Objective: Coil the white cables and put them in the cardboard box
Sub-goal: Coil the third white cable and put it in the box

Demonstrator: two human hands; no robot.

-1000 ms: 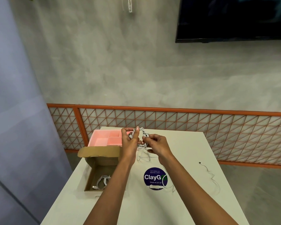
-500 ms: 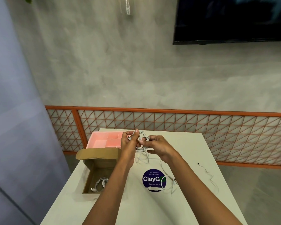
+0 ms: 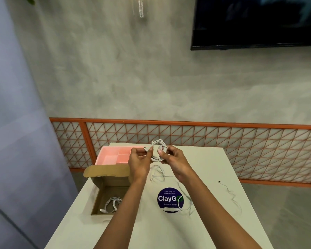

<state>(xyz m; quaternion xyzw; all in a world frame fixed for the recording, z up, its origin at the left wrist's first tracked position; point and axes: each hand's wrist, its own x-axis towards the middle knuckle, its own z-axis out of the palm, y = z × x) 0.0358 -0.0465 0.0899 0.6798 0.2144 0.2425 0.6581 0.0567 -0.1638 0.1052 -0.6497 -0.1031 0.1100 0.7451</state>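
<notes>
Above the white table (image 3: 169, 230), both hands hold a coiled white cable (image 3: 158, 147). My left hand (image 3: 139, 161) pinches the cable's plug end beside the coil. My right hand (image 3: 174, 159) grips the coil's right side. A loose white cable (image 3: 182, 193) lies uncoiled on the table under my hands and runs across a round sticker. Another thin cable (image 3: 232, 196) with a dark plug lies at the right. The open cardboard box (image 3: 101, 200) sits at the left with one coiled cable (image 3: 112, 203) inside.
A pink compartment tray (image 3: 109, 156) stands behind the box. A round blue ClayGo sticker (image 3: 166, 198) marks the table's middle. An orange lattice railing (image 3: 223, 150) runs behind the table, with a dark screen (image 3: 255, 22) on the wall above.
The coil in my hands has tightened and risen slightly. My left hand now pinches the plug end beside the coil. The loose cable on the table has shifted a little.
</notes>
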